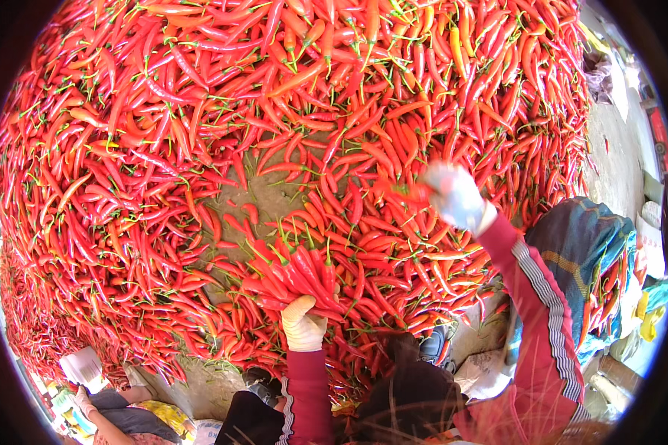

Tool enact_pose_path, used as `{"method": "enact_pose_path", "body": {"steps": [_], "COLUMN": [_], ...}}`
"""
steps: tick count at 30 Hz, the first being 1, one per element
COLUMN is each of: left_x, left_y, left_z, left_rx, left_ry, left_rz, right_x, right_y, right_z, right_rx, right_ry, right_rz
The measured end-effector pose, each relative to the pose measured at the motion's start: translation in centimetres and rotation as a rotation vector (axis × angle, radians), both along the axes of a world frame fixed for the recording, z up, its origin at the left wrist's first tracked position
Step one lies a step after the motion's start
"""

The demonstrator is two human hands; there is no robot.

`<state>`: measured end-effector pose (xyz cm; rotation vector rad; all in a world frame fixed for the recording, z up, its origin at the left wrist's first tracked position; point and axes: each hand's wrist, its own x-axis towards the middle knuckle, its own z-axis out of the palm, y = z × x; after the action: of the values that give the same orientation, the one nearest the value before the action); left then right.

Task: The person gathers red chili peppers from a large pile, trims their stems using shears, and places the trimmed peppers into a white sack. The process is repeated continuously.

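In my left hand (305, 329), wearing a pale knitted glove, is a bunch of red chili peppers (300, 272). Their green stems point away from me, fanned out beyond my thumb. My right hand (456, 196), in a white and bluish-grey glove, is motion-blurred above the right part of the pepper heap. Blurred red chili peppers (403, 190) are at its fingertips, gripped there; how many cannot be made out. Loose red chili peppers (156, 161) lie all around both hands, a few of them more orange.
Bare concrete floor (273, 192) shows within the heap. To my right stands a dark blue-green mesh sack (570, 245) with peppers inside. My shoe (437, 347) is at the heap's near edge. At lower left, a co-worker's hand (82, 399) is beside a white object (83, 368).
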<state>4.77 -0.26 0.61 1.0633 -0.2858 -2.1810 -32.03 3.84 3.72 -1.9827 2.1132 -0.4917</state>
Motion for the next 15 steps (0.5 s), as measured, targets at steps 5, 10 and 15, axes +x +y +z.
{"method": "enact_pose_path", "body": {"steps": [5,10,15], "left_x": [0.6,0.4,0.5], "left_y": [-0.5,-0.4,-0.7], "left_z": [-0.6,-0.4,-0.2], "left_rx": [0.042,0.003,-0.034], "left_ry": [0.077,0.029,0.037], "left_rz": [0.005,0.035,0.037], "right_x": [-1.7,0.2,2.9], "right_y": [-11.9,-15.4,-4.1], "right_z": [-2.5,-5.8,-3.6], "right_rx": [-0.116,0.313,0.222], "right_ry": [0.338,0.71,0.281], "right_rz": [-0.078,0.049,0.011]}}
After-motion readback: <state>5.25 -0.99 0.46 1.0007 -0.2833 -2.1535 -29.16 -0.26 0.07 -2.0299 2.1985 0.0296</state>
